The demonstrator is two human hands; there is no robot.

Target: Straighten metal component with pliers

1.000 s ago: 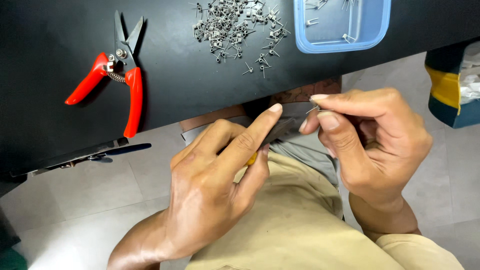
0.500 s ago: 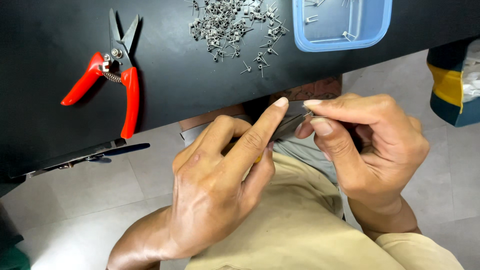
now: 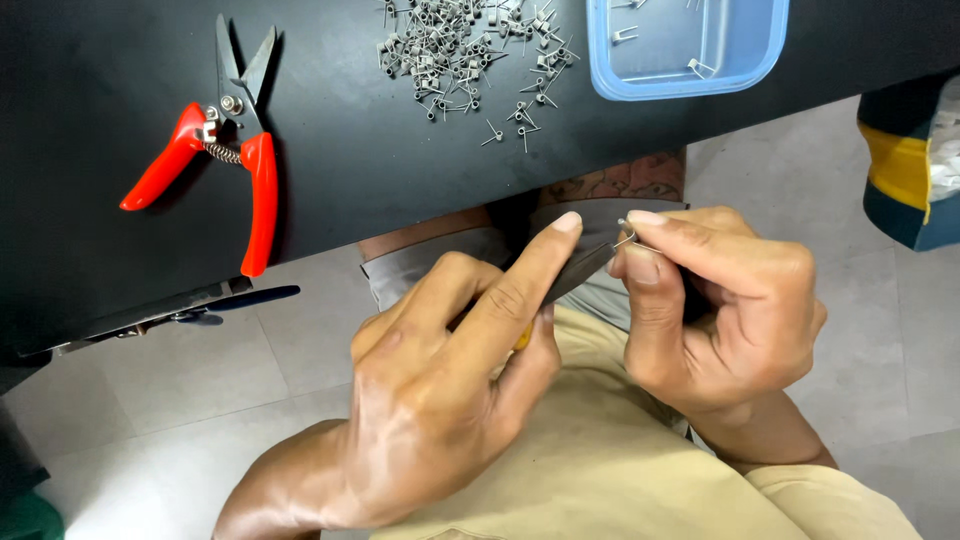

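Metal spring (image 3: 626,238) pinched tight by right hand (image 3: 720,305); left hand (image 3: 450,400) closed round flat blade (image 3: 585,268), forefinger along it. Best practice judged: steady pinch, blade edge kept off fingertips.

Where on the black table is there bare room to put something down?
The black table is bare between the red-handled metal cutters and the pile of small grey wire springs, and along its front edge below both. It is crowded around the pile and the blue plastic tray beside it.
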